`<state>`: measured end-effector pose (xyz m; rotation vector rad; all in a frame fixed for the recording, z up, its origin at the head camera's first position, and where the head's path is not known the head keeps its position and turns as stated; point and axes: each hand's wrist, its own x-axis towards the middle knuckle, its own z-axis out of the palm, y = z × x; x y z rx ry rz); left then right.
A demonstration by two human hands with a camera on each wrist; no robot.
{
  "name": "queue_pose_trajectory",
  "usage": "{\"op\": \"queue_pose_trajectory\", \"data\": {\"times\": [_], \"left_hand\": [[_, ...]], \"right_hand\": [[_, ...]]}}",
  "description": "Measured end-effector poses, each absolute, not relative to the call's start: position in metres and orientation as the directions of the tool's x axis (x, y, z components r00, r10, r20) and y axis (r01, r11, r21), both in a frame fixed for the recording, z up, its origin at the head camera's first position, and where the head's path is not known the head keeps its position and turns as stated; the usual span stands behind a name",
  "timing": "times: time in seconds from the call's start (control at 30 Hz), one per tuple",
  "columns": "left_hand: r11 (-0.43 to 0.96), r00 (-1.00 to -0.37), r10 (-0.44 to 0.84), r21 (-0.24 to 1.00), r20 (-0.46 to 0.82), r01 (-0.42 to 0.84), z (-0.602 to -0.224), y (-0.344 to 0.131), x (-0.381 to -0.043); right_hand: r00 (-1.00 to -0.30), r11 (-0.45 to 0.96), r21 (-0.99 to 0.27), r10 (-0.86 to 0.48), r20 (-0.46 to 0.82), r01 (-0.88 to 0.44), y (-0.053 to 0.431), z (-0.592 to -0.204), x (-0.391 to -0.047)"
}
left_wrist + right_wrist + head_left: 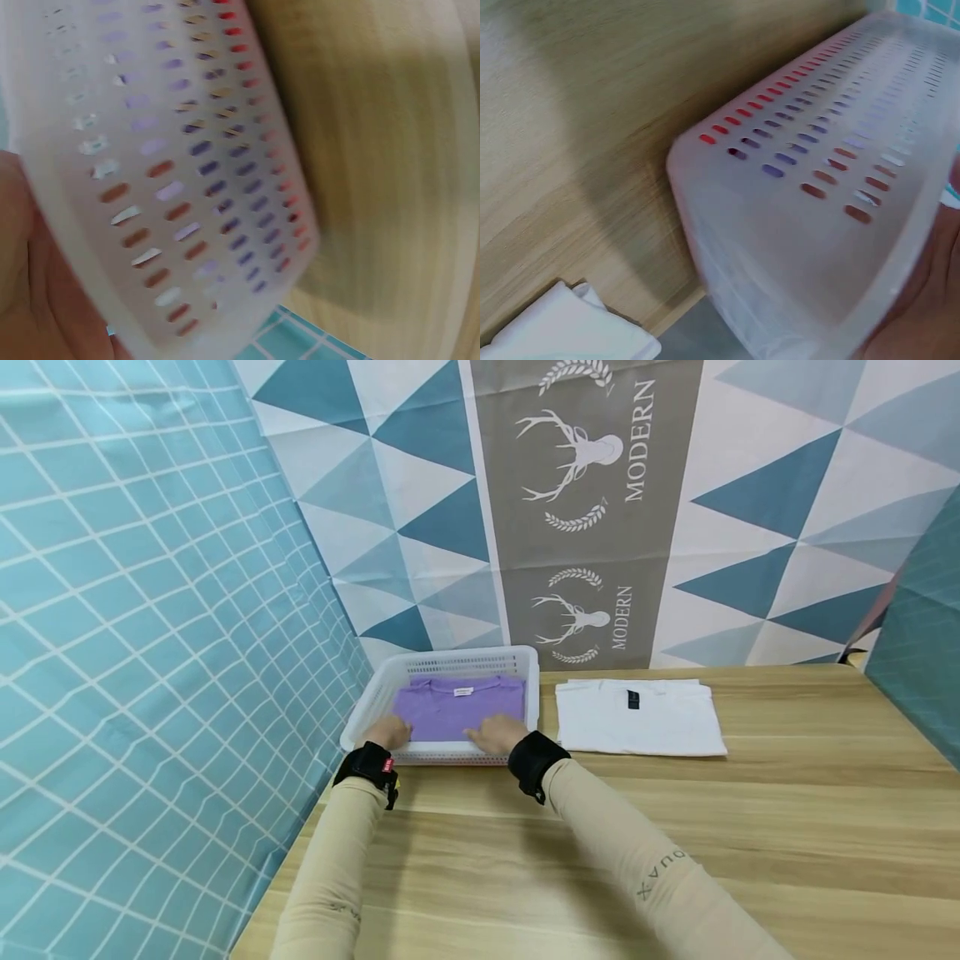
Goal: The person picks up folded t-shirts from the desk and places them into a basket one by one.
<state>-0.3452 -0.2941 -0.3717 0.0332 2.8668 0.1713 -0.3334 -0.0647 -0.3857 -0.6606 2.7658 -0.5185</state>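
Observation:
A folded purple T-shirt (461, 710) with a white neck label lies flat in a white plastic basket (528, 689). My left hand (387, 732) reaches over the basket's front rim at the shirt's left front corner. Over the same rim, my right hand (498, 734) touches the shirt near its right front corner. Both wrist views show skin through the slots of the front wall, so fingers extend down inside it; their tips are hidden. Red cloth shows through the lowest slots, beneath the purple. A folded white T-shirt (641, 718) with a dark label lies right of the basket.
The wooden table (810, 827) carries the basket at its back left. A blue checked curtain (150, 610) hangs close along the left side. Behind the table hangs a patterned cloth (420, 485) with triangles and deer heads.

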Motion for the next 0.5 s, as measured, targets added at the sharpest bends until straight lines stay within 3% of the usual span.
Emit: {"op": "queue_pose_trajectory", "data": {"times": [0.33, 0.5], "left_hand": [[0.983, -0.913, -0.030, 0.151, -0.406, -0.099, -0.3754, -0.2869, -0.3392], [0.984, -0.908, -0.030, 0.146, -0.417, -0.100, -0.3730, -0.2890, -0.3379]], "right_hand": [[-0.823, 0.813, -0.479, -0.497, -0.276, -0.331, -0.0572, -0.3847, -0.3292], [-0.837, 0.802, -0.485, -0.499, -0.225, -0.348, -0.0605, -0.3838, -0.3263]]}}
